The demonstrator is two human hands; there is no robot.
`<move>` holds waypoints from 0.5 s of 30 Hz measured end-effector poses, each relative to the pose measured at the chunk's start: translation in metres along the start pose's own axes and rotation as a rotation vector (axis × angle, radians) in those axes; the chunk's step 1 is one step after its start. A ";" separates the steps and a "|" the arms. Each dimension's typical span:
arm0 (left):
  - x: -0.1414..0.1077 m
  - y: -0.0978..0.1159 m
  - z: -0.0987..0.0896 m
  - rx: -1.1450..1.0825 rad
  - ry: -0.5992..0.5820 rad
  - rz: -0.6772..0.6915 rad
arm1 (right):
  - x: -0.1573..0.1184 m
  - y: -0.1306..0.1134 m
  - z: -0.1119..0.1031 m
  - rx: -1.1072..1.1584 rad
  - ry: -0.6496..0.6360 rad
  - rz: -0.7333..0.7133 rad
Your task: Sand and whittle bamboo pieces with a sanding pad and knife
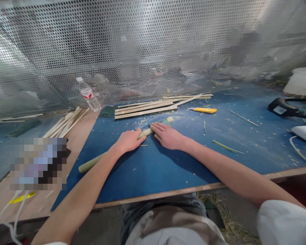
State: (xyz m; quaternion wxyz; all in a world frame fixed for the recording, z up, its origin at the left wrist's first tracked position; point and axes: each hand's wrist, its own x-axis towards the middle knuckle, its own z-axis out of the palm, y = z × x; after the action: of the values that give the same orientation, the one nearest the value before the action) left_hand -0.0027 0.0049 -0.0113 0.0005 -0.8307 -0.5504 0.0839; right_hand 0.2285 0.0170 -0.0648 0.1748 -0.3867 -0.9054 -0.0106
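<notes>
A pale green bamboo stick (93, 162) lies slantwise on the blue table mat, its near end at lower left and its light far end past my right hand. My left hand (129, 140) is closed round its middle, the thumb along the near side. Just beyond, my right hand (165, 136) has its fingers bent over the same stick, pressed close together. A dark green piece (165, 121), like cloth or abrasive sheet, shows by the right fingers around the stick; I cannot tell how it is held. Pale shavings are scattered around both hands.
Split bamboo strips (145, 109) lie behind my hands, near a yellow utility knife (205, 110). A water bottle (88, 94), more strips (63, 124) and a blurred-out device (40, 165) are at left. A black object (280, 108) lies right. A perforated metal screen (142, 44) stands behind.
</notes>
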 end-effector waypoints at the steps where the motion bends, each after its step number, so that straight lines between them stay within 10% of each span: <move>1: 0.000 0.000 0.000 0.002 0.002 0.002 | 0.001 -0.011 0.002 0.027 0.010 -0.048; 4: 0.000 -0.001 0.001 -0.012 0.000 0.006 | 0.002 -0.016 0.002 0.072 0.024 -0.077; 11: 0.000 0.000 -0.001 -0.044 -0.016 0.011 | -0.004 0.055 -0.011 -0.091 -0.030 0.260; 15: -0.001 0.001 -0.002 -0.017 -0.018 0.011 | -0.003 0.025 -0.007 -0.055 -0.023 0.088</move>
State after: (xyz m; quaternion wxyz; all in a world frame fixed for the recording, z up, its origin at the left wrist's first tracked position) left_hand -0.0020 0.0038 -0.0092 -0.0119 -0.8329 -0.5465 0.0865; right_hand 0.2501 0.0320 -0.0621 0.1539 -0.4308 -0.8889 -0.0236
